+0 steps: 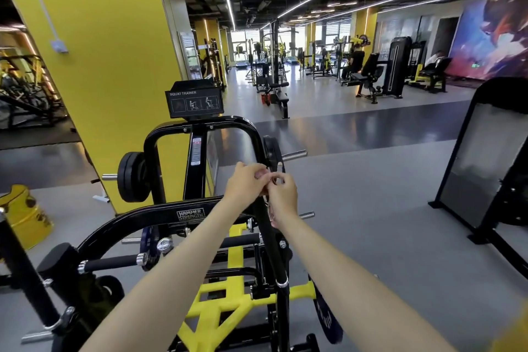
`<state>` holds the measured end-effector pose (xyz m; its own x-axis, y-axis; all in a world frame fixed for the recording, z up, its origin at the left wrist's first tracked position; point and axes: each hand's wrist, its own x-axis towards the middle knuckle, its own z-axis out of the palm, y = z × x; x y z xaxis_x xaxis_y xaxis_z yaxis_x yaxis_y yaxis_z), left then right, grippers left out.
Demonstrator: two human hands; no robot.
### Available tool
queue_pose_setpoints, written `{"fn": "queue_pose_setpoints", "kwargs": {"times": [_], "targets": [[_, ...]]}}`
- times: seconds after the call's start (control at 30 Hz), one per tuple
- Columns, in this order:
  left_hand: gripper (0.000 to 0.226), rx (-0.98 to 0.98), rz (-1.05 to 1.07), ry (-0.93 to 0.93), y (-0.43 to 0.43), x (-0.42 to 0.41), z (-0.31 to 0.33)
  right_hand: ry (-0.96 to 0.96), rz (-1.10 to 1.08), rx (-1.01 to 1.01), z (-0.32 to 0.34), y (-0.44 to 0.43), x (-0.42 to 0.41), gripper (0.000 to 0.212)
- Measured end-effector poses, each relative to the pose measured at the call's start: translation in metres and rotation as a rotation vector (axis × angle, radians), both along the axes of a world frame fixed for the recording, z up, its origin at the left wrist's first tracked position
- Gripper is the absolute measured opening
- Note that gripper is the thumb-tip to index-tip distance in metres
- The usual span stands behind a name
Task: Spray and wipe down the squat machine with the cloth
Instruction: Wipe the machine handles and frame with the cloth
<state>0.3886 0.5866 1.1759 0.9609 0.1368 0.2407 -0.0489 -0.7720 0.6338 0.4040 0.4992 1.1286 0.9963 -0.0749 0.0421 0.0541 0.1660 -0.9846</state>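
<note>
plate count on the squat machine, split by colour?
Black plates: 2
Blue plates: 2
Total: 4
</note>
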Motion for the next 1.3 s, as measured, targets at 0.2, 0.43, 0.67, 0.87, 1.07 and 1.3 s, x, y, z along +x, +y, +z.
{"fn": "queue_pose_setpoints", "kwargs": {"times": [0.2, 0.43, 0.67, 0.87, 1.07, 1.3], "targets": [[0.010, 0.165, 0.002, 0.346, -0.006, 0.015, 0.037, 0.120, -0.057, -0.073, -0.010, -0.020, 0.000, 0.019], [0.023, 0.799, -0.071, -0.256, -0.002, 0.008, 0.000, 0.220, 0.037, -0.259, -0.034, -0.011, 0.006, 0.035], [0.034, 0.004, -0.198, -0.405, 0.020, -0.010, -0.032, 0.125, 0.071, -0.352, -0.012, -0.015, -0.001, 0.038], [0.026, -0.766, 0.013, -0.363, 0.006, -0.022, -0.032, 0.049, 0.089, -0.363, -0.005, -0.025, 0.001, 0.040], [0.019, -1.306, 0.233, -0.263, 0.049, -0.032, -0.012, -0.046, 0.245, -0.464, 0.002, -0.019, -0.002, 0.045], [0.017, -0.533, -0.036, -0.115, 0.005, -0.019, 0.003, -0.085, 0.151, -0.570, 0.002, -0.004, -0.003, 0.024]]}}
